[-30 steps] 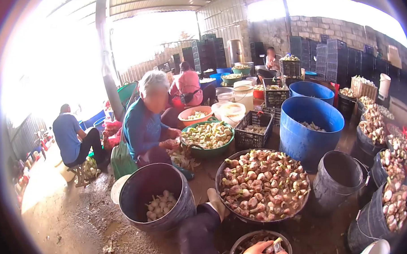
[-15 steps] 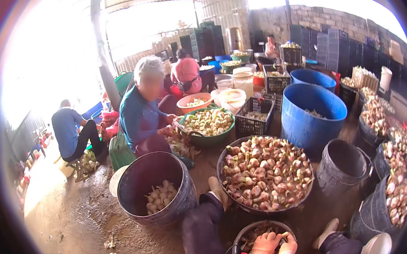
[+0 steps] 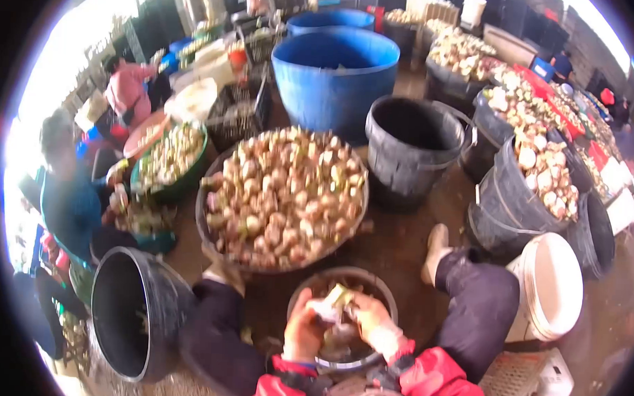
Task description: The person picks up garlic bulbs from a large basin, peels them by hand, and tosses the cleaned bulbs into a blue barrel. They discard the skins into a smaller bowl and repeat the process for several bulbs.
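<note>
Low in the view, a garlic bulb with a pale green stem end is held between both hands. My left hand is closed around its left side. My right hand grips it from the right; whether a tool is in those fingers is too blurred to tell. Beneath them stands a round basin with dark scraps and peelings inside. Just beyond it, a wide tub is heaped with unpeeled garlic bulbs.
A dark bucket stands at left, another beyond the tub. Blue tubs are behind. Garlic-filled buckets line the right, near a white bucket. A co-worker sits at left.
The view has swung right and down, so the tub and buckets appear further left. Both hands now show more fully, with the garlic bulb visible between them.
</note>
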